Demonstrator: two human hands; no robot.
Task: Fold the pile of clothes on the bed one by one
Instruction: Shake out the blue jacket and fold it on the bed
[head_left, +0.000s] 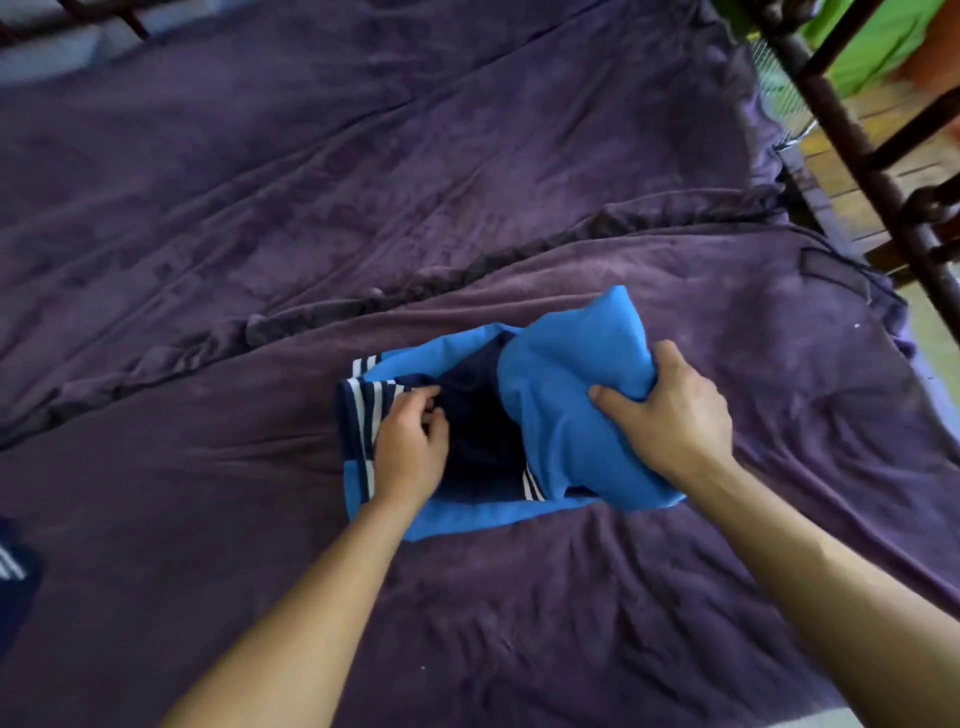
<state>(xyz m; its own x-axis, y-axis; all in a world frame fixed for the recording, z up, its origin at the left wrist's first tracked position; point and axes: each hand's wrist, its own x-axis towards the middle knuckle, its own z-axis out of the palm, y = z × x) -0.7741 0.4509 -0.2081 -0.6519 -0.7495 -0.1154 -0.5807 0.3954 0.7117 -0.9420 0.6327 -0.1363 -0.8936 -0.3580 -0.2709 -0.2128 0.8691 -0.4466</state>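
Home bedroom: wide bed under rumpled purple blanket (467, 156), dark metal bed frame (852, 150) at right, wooden floor (841, 171) beyond.

Both bare arms reach forward, hands down on cloth

The left hand (410, 452) lies palm-down with its fingers (423, 408) curled and pinching cloth; the right hand (670, 410) is clenched around a bunched fold, thumb pressed across it.

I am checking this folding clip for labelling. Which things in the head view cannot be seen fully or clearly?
- Blue garment: its type is unclear; both hands cover parts of it.
- Navy striped cloth: cut off by the left edge.
- Right hand: fingertips buried in blue fabric.
- Left hand: curled fingers hide what it pinches.
- Green cloth: blurred behind the bed frame.
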